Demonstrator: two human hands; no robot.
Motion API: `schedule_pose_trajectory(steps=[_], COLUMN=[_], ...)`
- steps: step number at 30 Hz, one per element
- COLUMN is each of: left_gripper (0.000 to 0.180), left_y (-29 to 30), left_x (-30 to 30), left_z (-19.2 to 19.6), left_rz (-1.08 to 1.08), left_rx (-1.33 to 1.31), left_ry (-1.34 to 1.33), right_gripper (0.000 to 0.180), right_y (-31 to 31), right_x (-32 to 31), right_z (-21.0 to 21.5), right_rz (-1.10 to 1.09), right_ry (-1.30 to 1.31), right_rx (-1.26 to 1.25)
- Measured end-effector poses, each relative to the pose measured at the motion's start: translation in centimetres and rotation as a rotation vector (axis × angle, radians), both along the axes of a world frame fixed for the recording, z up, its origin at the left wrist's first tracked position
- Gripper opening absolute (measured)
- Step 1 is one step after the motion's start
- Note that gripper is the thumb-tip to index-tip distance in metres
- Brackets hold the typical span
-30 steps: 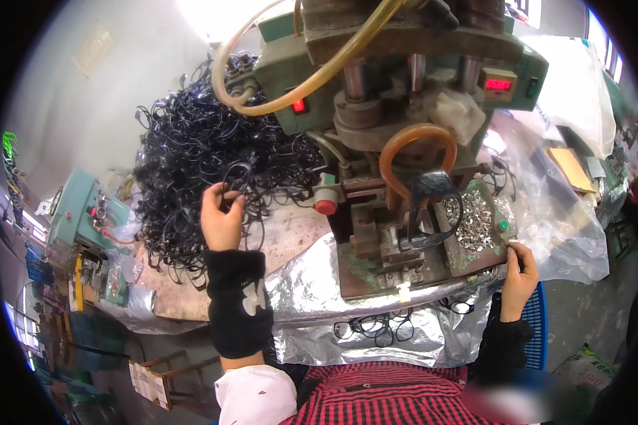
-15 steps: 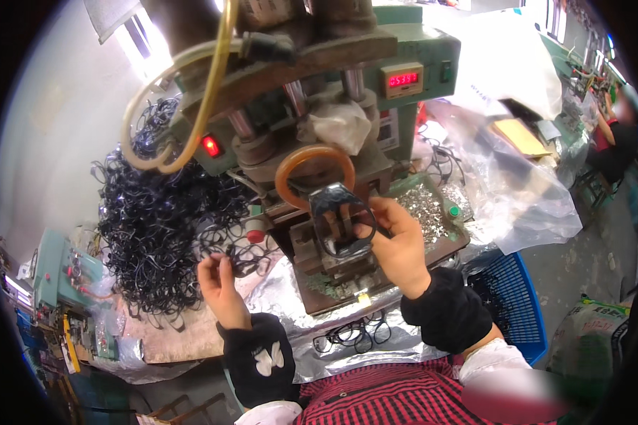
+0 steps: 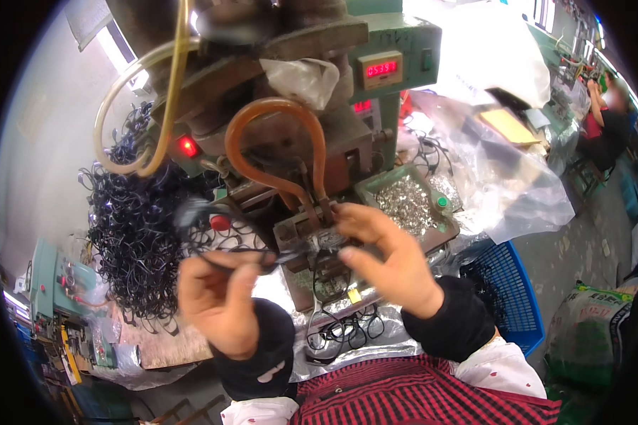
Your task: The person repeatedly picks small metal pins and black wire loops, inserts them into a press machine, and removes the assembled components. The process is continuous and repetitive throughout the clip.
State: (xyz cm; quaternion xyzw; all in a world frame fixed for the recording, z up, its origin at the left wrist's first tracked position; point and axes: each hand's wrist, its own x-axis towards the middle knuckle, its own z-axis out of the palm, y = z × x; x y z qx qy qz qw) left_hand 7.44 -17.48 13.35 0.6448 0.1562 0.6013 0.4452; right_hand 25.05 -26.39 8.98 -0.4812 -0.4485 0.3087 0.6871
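In my left hand (image 3: 223,301) is a thin black loop-shaped frame (image 3: 242,263), pinched between thumb and fingers and smeared by motion. My right hand (image 3: 390,262) reaches in at the front of a green and grey press (image 3: 347,142), thumb and fingers spread on the right side of its small metal die (image 3: 301,227). Between the two hands a dark, shiny looped piece (image 3: 316,273) hangs over the die's front; its outline is blurred, and what bears it I cannot tell. An amber tube loop (image 3: 237,142) curves above the die.
A big heap of black looped frames (image 3: 131,248) lies left of the press, near a red button (image 3: 220,223). More frames (image 3: 347,331) rest on silver foil before me. Right are a tray of small scraps (image 3: 404,202), a blue basket (image 3: 510,290) and clear plastic sheeting (image 3: 503,191).
My right hand no longer holds up the dark frame; its fingers have spread at the die. My left hand has come nearer with a black loop. The press's bag-wrapped part sits closer under the upper plate.
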Motion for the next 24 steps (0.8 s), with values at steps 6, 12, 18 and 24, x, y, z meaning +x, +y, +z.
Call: schedule_pose_trajectory(steps=[6,12,18,24], left_gripper=[0.014,0.013,0.014,0.022], left_y=[-1.2,-1.1,-1.1,-3.3], left_x=[2.7,3.6,3.2,-1.0], left_z=[-0.6,-0.8,-0.5,-4.6], left_rz=[-0.164,-0.125,-0.146,0.149], left_rx=[-0.146,-0.11,-0.004,0.101], left_ry=[0.237,0.25,0.319,0.268], right_gripper=[0.021,0.011,0.016,0.011], right_y=[0.6,1.3,1.1,0.1], right_x=[9.9,11.4,11.4,10.7], right_z=[-9.9,-8.5,-9.7,-9.9], right_rz=[-0.785,-0.706,-0.71,-0.657], right_ry=[-1.149,-0.788,-0.724,-0.359], right_rx=[-0.438,-0.304,-0.165,-0.213])
